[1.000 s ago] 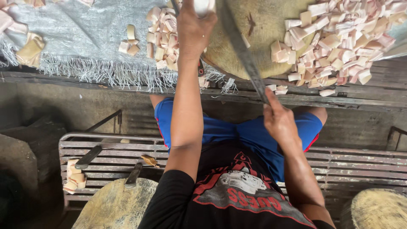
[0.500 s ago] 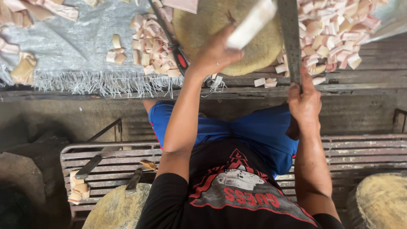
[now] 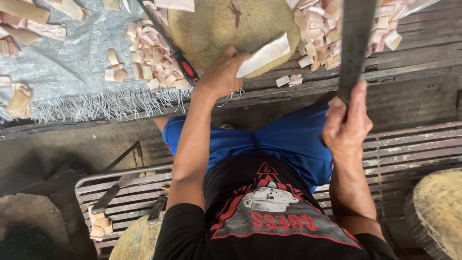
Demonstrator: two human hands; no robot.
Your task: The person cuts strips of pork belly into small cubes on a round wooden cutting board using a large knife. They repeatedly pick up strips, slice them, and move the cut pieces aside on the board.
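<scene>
Weathered wooden planks [image 3: 409, 62] carry a round wooden chopping block [image 3: 226, 29], seen from above. At its near edge the left hand [image 3: 219, 77] pinches a pale strip [image 3: 264, 55] lying on the block. Right of the block, the right hand [image 3: 346, 127] is clenched around a long dark cleaver blade [image 3: 356, 43], raised over heaped pale cut pieces [image 3: 332, 29]. Left of the block lie a red-handled knife [image 3: 175, 55], more pieces and a grey fringed mat [image 3: 67, 72].

Wood bench [image 3: 414, 48] w/ round block [image 3: 226, 24], grey sheet [image 3: 62, 72], cut pieces [image 3: 149, 62].
</scene>
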